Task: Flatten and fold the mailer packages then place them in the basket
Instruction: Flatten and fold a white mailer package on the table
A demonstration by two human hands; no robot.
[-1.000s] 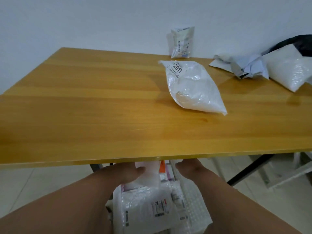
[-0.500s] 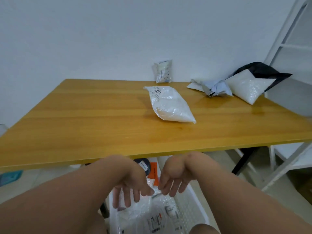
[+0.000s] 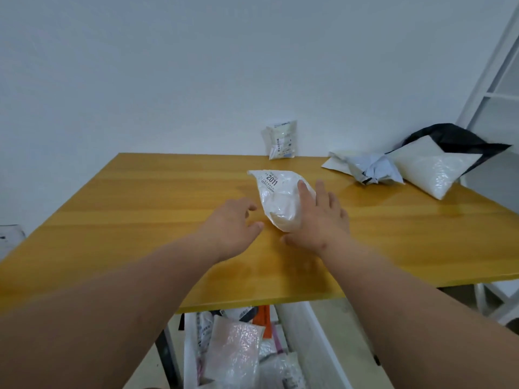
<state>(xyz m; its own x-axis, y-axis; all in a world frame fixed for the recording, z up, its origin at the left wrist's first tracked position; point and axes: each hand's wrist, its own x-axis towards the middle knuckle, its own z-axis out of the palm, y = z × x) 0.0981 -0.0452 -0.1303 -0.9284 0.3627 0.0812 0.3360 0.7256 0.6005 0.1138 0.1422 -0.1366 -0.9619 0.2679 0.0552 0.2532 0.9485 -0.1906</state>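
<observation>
Under the near edge of the wooden table [image 3: 140, 220] stands a white basket [image 3: 317, 341], its perforated wall showing on the right, and it holds a heap of mailers: a pinkish-white bubble mailer [image 3: 233, 352] on top, with other white packets and an orange label [image 3: 262, 318] behind it, partly hidden by the table edge. On the tabletop lies a puffy white mailer [image 3: 276, 200] printed with "2011", its narrow end pointing to the far left. The right hand [image 3: 320, 223] is spread flat with straight fingers, resting against the mailer's right side and covering its near right corner; it grips nothing. The left hand [image 3: 230, 228] hovers just beside the mailer's left edge, fingers loosely bent and holding nothing; whether it touches the mailer cannot be told. At the far edge a small packet [image 3: 280, 140] leans upright against the wall. At the far right lie a crumpled grey mailer [image 3: 370, 169], a large white bubble mailer [image 3: 432, 169] touching it, and a black bag [image 3: 449, 136] behind. A white shelf frame [image 3: 491, 74] rises at the right
</observation>
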